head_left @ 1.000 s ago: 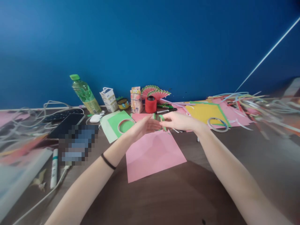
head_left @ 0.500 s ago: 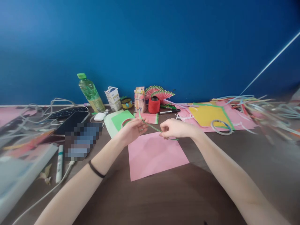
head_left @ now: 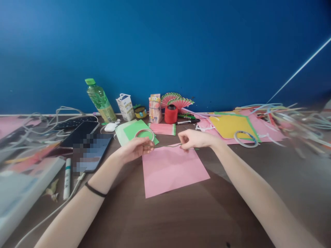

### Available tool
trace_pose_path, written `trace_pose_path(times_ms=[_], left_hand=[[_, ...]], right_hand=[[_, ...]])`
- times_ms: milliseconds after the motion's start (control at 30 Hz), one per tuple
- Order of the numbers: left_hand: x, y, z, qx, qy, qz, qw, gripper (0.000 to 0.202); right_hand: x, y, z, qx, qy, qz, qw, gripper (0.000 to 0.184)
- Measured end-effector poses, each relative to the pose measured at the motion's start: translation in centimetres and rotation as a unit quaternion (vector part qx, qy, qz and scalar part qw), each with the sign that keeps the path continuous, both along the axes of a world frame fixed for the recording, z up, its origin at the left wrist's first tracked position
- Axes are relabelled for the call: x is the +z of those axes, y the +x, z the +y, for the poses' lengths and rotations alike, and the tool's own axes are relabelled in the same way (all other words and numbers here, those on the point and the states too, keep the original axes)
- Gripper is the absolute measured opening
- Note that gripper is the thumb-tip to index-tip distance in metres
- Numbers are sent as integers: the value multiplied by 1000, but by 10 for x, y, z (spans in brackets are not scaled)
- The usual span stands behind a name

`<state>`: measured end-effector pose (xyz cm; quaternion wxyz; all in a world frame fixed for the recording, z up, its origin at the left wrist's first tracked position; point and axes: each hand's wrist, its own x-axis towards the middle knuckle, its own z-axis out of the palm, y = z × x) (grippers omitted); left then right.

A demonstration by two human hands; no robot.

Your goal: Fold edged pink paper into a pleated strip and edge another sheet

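Observation:
A thin paper strip (head_left: 169,145), green in the earlier frame and pale here, is stretched nearly level between my hands. My left hand (head_left: 137,150) pinches its left part with the fingertips. On the other side my right hand (head_left: 195,138) grips the strip between thumb and curled fingers, and a short green end shows past it. Beneath lies a sheet of pink paper (head_left: 176,172), its far edge just under the strip. Close to my left hand are a roll of tape (head_left: 144,131) and green paper (head_left: 138,125).
Behind stand a green bottle (head_left: 100,101), a carton (head_left: 126,107), a red thread spool (head_left: 171,114) and folded pink fans (head_left: 178,101). Yellow paper (head_left: 232,125) with another tape roll (head_left: 245,139) lies right, beside loose strips. A phone (head_left: 97,153), marker (head_left: 67,179) and cables occupy the left.
My left hand has moved left and slightly down, drawing the strip straight and level where it slanted before. My right hand has stayed nearly in place.

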<state>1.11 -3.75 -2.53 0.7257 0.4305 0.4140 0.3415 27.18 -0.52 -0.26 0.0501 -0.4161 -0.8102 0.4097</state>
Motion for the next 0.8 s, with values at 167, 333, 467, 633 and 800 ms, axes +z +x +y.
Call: trace_pose_path(times_ms=[167, 333, 467, 633, 800], left_hand=[[4, -5, 1, -55, 97, 164, 980, 17], [4, -10, 5, -67, 172, 328, 927, 28], [2, -11, 7, -67, 212, 383, 897, 18], [-4, -10, 10, -55, 224, 429, 873, 10], [-9, -7, 10, -106, 228, 436, 864, 12]], right_hand=[[-5, 3, 6, 31, -19, 23, 999, 23], [-13, 8, 15, 50, -78, 81, 992, 23], [-18, 9, 18, 12, -103, 103, 989, 21], [-26, 6, 19, -29, -109, 115, 987, 21], [-34, 5, 20, -21, -179, 58, 982, 19]])
